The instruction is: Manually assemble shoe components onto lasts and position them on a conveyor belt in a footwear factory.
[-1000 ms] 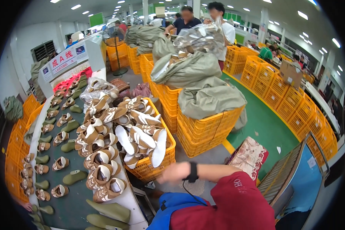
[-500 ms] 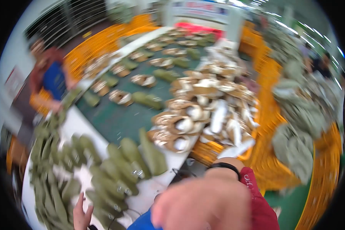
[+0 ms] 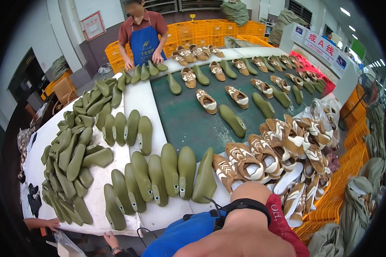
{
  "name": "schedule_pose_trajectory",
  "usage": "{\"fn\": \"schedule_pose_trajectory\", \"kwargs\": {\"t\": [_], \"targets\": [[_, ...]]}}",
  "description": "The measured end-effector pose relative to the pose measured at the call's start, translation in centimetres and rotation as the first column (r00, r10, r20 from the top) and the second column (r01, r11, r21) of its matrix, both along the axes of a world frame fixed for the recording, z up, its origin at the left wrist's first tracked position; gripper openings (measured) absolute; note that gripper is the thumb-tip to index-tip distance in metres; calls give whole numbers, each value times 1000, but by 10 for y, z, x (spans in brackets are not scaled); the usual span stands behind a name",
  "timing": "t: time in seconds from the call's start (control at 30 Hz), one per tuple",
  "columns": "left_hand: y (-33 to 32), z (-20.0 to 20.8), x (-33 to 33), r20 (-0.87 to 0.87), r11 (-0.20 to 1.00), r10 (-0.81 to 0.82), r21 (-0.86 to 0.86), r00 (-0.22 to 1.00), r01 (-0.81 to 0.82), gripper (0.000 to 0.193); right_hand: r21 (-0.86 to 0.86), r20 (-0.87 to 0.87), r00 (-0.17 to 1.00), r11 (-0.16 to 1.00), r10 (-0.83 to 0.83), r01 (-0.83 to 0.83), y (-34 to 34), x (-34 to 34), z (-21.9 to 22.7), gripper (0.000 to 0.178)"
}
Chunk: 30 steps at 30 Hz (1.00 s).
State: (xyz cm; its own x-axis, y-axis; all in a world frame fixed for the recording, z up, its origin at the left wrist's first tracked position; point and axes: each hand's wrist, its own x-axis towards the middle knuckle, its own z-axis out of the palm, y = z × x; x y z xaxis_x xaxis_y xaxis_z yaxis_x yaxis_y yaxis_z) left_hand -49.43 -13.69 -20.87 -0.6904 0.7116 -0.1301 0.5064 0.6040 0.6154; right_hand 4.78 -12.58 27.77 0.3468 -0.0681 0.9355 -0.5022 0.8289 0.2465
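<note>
My right hand is raised very close to the camera at the lower edge, below a black wristband. Its fingers are out of sight, so I cannot tell what it touches. A red sleeve and blue apron show beside it. My left hand is not in view. Just beyond the raised arm, several green shoe lasts stand in a row on the white table. Brown-and-white sneakers are heaped to the right, with white insoles or tongues showing among them.
Across the green belt, sneakers and lasts lie in rows. A person in a blue apron stands at the far side. At lower left, another person's hands show near a clear plastic bag. Orange crates line the right side.
My view has swung round and become sharp, bringing the aproned person toward the upper middle. My right hand, earlier a blurred fist-like shape before the camera, has shifted down past the lower edge.
</note>
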Motion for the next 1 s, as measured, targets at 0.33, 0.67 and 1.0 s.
{"fn": "schedule_pose_trajectory", "kwargs": {"t": [0.33, 0.67, 1.0], "targets": [[41, 70, 172, 363, 857, 317, 286, 876, -428, 44, -313, 770, 634, 824, -71, 472, 57, 101, -58, 30], [82, 155, 179, -9, 845, -39, 534, 999, 38, 39, 164, 792, -101, -50, 602, 985, 34, 145, -300, 50], [139, 168, 446, -253, 179, -955, -87, 152, 980, 83, -230, 804, 422, -436, 418, 870, 56, 121, -373, 74]]}}
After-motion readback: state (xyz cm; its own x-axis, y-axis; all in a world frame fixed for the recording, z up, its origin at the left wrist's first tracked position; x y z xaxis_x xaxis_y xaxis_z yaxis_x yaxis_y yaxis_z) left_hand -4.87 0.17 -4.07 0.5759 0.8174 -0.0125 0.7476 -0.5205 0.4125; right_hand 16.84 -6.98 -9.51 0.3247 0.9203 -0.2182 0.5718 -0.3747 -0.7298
